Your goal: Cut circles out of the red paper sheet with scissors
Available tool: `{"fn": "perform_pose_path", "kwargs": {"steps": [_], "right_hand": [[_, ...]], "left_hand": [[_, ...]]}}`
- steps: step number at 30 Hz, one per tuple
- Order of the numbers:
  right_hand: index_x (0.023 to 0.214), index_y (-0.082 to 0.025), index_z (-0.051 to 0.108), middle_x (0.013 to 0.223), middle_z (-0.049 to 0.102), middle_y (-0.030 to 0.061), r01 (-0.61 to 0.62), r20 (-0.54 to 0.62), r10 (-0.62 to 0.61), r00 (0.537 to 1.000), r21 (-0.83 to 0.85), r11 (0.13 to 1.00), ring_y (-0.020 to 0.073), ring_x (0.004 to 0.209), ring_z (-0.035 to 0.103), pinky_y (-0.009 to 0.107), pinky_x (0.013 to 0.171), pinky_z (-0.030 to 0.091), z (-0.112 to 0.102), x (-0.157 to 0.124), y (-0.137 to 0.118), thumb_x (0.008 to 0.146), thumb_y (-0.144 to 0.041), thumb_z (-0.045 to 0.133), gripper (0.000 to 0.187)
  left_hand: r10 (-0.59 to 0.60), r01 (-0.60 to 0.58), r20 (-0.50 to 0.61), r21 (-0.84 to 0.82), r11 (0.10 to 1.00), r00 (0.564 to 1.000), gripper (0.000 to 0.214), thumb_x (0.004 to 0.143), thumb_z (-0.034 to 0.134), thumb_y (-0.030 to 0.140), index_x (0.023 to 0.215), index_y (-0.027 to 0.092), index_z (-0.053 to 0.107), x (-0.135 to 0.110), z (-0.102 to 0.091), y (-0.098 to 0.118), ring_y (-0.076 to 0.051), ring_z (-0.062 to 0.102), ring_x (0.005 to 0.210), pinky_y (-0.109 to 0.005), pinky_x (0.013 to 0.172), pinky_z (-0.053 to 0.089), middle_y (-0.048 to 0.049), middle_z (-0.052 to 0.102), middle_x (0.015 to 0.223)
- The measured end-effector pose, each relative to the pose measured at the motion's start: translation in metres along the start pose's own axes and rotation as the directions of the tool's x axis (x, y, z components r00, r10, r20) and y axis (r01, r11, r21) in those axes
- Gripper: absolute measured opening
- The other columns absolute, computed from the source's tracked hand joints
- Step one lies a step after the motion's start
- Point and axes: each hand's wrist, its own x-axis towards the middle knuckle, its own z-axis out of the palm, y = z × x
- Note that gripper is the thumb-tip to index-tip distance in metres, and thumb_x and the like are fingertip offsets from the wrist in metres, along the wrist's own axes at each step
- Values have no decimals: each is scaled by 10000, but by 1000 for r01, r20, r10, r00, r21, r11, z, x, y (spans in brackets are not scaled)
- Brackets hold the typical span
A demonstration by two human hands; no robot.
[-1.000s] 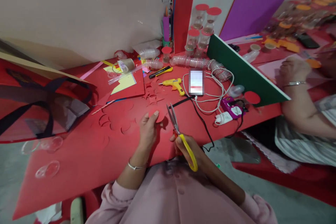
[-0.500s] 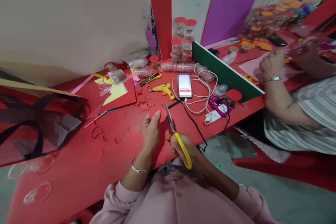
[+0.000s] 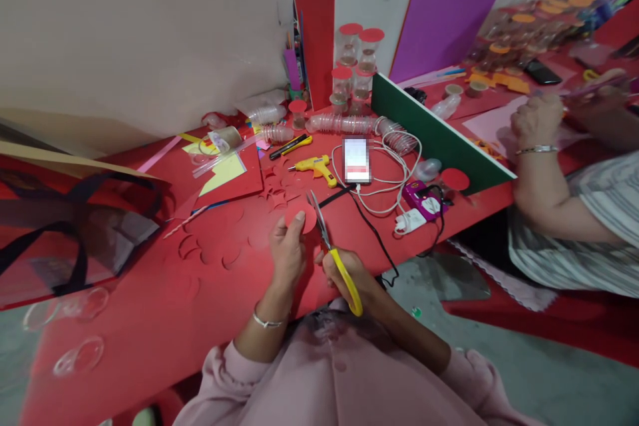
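My left hand (image 3: 289, 245) pinches a round red paper disc (image 3: 305, 215) between thumb and fingers. Yellow-handled scissors (image 3: 345, 279) are gripped in my right hand (image 3: 344, 269), their blades slightly apart and pointing up beside the disc's right edge. Whether the blades touch the paper I cannot tell. Curved red paper offcuts (image 3: 230, 257) lie on the red tabletop (image 3: 150, 336) left of my hands. Beyond the disc are a yellow glue gun (image 3: 315, 168) and a yellow-black cutter knife (image 3: 291, 146).
A phone (image 3: 356, 160) on a white cable lies behind my hands, near a purple extension block (image 3: 422, 200). Stacked red-topped plastic cups (image 3: 342, 83) stand at the back. A green divider (image 3: 439, 133) separates a co-worker's forearm (image 3: 544, 193). At left sits a bag (image 3: 100, 239).
The view has shifted slightly, so the table things appear a little further right. Both hands keep their hold on the disc and scissors, with scarcely any visible movement.
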Motion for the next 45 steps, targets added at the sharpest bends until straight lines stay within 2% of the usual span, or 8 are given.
{"fn": "perform_pose_path", "kwargs": {"steps": [3,9,15,19,33,37,41,45], "right_hand": [[788,-219,511,686,505,-20,-15,-11,15,1000,-20,1000,155,622,438,285,570,339,0,-1,1,1024,-584,457,438],[766,-220,502,694,507,-19,-19,0,19,1000,-24,1000,153,628,426,283,574,327,0,-3,1,1004,-494,505,363],[757,-220,489,692,506,-23,-36,-26,36,999,-17,999,148,627,425,273,563,317,1,-4,-2,994,-510,518,375],[736,-220,473,677,495,-23,-36,-26,35,999,-36,999,146,618,420,271,562,316,1,-4,-2,1016,-533,479,419],[738,-232,434,664,454,-30,-17,-6,17,1000,-51,999,140,595,391,269,547,303,1,-2,-2,1007,-573,480,437],[723,-236,391,657,396,-41,-6,-29,6,1000,-14,1000,130,587,343,264,535,288,3,-2,-3,1009,-572,463,448],[711,-231,429,629,398,-39,0,-40,1,999,44,999,129,567,340,271,516,284,2,-4,-5,988,-671,446,520],[724,-218,513,590,446,-38,-69,-58,78,995,154,986,122,529,389,262,490,310,-1,2,-7,947,-725,522,554]], "left_hand": [[7,-7,1,17,1000,1000,406,650,937,410,692,181,604,0,-1,1,-55,482,427,-180,431,364,73,602,578],[45,-46,48,7,999,998,371,695,921,388,681,178,616,0,-5,-4,-66,537,507,-186,515,449,56,615,616],[93,-96,67,42,994,993,366,725,905,399,686,187,609,6,-12,-13,-80,550,561,-187,554,456,57,582,623],[79,-82,65,36,996,995,367,729,903,404,690,184,611,7,-14,-16,-85,571,587,-195,590,472,52,602,647],[75,-77,67,30,997,995,333,728,896,390,696,185,636,3,-10,-10,-86,573,573,-200,583,467,51,619,642],[48,-48,61,-4,999,997,332,711,910,371,694,178,640,0,-6,-6,-75,565,558,-194,578,473,50,634,648],[31,-31,46,-1,1000,998,357,682,927,382,692,181,633,-1,-5,-4,-78,573,547,-194,556,467,51,639,644],[16,-16,36,20,1000,999,385,684,927,406,689,187,611,1,-7,-5,-72,542,513,-196,529,452,61,622,635]]}}
